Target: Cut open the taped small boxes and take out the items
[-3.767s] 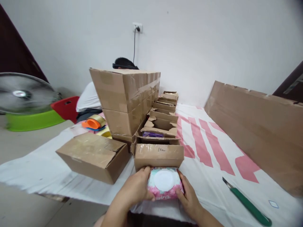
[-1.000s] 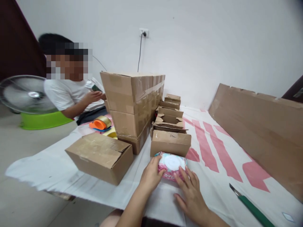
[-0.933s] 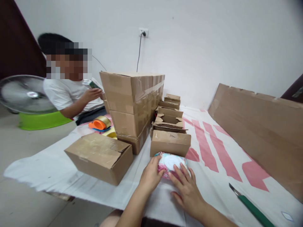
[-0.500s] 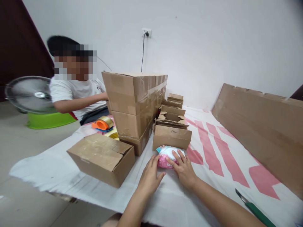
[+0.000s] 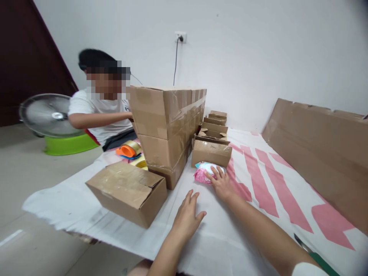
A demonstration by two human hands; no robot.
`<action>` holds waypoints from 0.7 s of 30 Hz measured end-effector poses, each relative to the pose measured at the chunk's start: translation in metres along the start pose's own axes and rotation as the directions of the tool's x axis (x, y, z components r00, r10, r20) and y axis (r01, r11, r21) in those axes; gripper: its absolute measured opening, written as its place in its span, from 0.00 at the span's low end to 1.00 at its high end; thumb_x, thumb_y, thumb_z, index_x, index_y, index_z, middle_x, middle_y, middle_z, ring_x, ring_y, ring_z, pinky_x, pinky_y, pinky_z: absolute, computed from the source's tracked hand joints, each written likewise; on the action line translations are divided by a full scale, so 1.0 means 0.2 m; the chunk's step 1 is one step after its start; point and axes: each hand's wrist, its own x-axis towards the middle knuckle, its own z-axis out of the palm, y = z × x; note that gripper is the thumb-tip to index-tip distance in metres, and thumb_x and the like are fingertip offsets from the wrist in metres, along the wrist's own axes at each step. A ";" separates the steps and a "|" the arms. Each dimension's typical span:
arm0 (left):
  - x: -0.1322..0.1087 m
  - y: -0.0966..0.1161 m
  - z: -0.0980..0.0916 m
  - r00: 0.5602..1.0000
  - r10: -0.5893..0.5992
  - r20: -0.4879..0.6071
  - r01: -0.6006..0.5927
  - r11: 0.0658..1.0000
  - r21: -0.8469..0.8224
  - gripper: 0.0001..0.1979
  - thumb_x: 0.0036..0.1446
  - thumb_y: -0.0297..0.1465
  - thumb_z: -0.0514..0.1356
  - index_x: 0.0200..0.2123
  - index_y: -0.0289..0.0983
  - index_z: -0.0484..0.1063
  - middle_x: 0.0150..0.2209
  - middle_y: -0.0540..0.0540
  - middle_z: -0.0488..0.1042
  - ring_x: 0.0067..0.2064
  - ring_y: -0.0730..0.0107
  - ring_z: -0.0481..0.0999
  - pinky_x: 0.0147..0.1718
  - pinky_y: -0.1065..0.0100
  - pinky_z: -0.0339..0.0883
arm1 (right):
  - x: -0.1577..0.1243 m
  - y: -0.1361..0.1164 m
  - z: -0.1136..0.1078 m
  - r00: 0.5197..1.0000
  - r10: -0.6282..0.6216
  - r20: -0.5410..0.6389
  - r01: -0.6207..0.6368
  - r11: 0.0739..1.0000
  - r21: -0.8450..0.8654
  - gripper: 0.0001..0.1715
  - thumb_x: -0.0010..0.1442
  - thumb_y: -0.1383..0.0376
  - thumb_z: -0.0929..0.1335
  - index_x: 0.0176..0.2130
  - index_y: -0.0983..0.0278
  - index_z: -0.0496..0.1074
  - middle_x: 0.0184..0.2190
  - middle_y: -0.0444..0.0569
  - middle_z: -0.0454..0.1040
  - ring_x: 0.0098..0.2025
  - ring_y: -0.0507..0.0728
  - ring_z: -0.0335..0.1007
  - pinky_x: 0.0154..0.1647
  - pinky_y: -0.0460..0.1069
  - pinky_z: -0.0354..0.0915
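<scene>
Lying on the cloth-covered bench (image 5: 221, 245), close against the near face of the front box (image 5: 211, 154), a pink and white pack (image 5: 202, 176) is partly covered by the right hand (image 5: 222, 185), whose fingers are spread over its top rather than closed around it. The left hand (image 5: 186, 217) is held apart from it, nearer the camera, with fingers and thumb parted and nothing gripped. A fairly light, soft pack can be expected, its glossy wrapper perhaps a little slippery; it would best be held by its two short ends, with even pressure, since it would probably be dented by a hard squeeze. Behind the front box, small open boxes (image 5: 214, 131) are lined up; what is contained in them cannot be made out, their insides being mostly hidden by sides and flaps. Alongside, taped boxes (image 5: 149, 113) are stacked high, and at the left a single box (image 5: 123, 178) is seen with its top folded down, its contents concealed.
</scene>
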 end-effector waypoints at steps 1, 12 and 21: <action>0.00 0.00 0.00 1.000 -0.004 0.003 0.004 1.000 0.000 0.33 0.54 0.33 0.59 0.63 0.33 0.58 0.69 0.36 0.48 0.68 0.52 0.53 0.64 0.55 0.52 | 0.02 0.00 0.01 1.000 0.008 0.011 -0.008 1.000 -0.001 0.33 0.65 0.68 0.62 0.64 0.45 0.55 0.68 0.48 0.53 0.67 0.67 0.47 0.60 0.65 0.53; 0.00 0.01 0.01 0.999 0.018 0.028 -0.019 0.999 0.025 0.30 0.53 0.32 0.61 0.60 0.34 0.63 0.67 0.35 0.53 0.66 0.51 0.57 0.63 0.55 0.54 | 0.07 -0.04 0.01 0.987 0.100 0.125 -0.101 0.995 -0.002 0.36 0.64 0.67 0.61 0.67 0.45 0.49 0.70 0.45 0.45 0.70 0.66 0.38 0.64 0.66 0.47; -0.06 0.04 -0.04 0.911 0.311 -0.271 -0.359 0.921 -0.150 0.20 0.55 0.27 0.60 0.52 0.36 0.67 0.50 0.38 0.74 0.53 0.56 0.73 0.53 0.54 0.67 | 0.04 -0.12 -0.05 0.977 0.155 0.146 -0.158 0.987 0.006 0.37 0.61 0.66 0.63 0.67 0.50 0.51 0.71 0.50 0.43 0.70 0.70 0.35 0.63 0.70 0.42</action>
